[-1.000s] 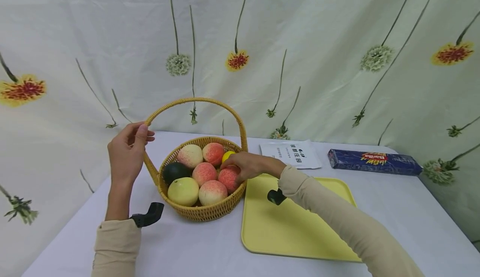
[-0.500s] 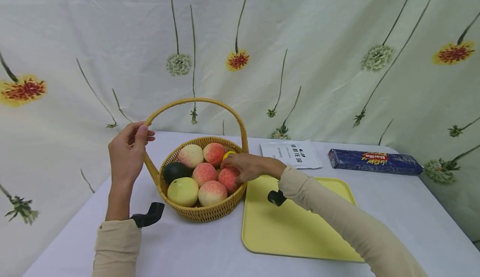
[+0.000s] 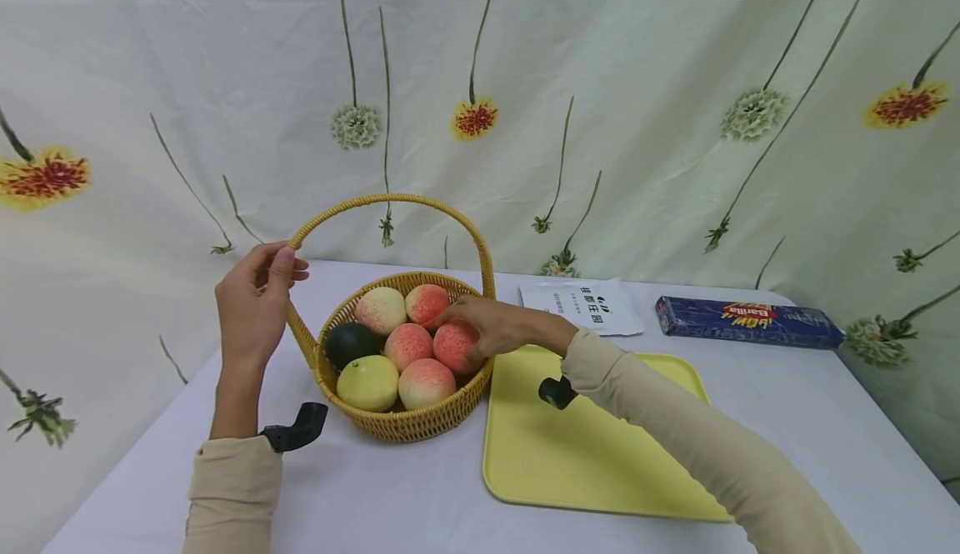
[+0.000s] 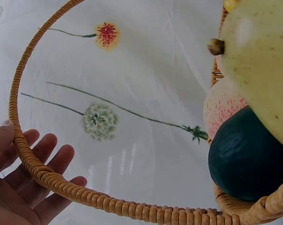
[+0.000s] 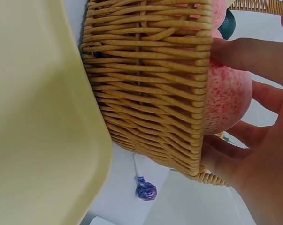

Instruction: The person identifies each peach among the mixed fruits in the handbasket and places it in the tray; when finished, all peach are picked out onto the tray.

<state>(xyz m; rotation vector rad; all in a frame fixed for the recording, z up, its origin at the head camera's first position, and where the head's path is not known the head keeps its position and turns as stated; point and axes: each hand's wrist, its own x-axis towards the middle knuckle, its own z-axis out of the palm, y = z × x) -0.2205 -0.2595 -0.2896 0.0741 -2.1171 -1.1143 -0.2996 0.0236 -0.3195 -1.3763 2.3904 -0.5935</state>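
Observation:
A woven basket (image 3: 405, 427) with a tall arched handle (image 3: 390, 198) stands on the table, full of fruit. My left hand (image 3: 253, 304) holds the handle's left side; in the left wrist view the thumb lies on one side, the loosely bent fingers on the other. My right hand (image 3: 502, 327) reaches in at the right rim, its thumb and fingers round a red peach (image 5: 228, 98) that still sits in the basket. Several other peaches (image 3: 426, 383), a dark green fruit (image 3: 351, 344) and a pale yellow fruit (image 3: 367, 383) with a brown stem lie beside it.
A yellow tray (image 3: 592, 471) lies right of the basket, under the right forearm. Behind it are a white packet (image 3: 585, 306) and a blue Barilla box (image 3: 750, 322). The right wrist view also shows a purple-wrapped lollipop (image 5: 146, 190) near the basket. A flowered cloth hangs behind.
My right fingers have shifted slightly over the red peach, and the yellow fruit beside them is now covered in the head view. My left hand stays on the handle.

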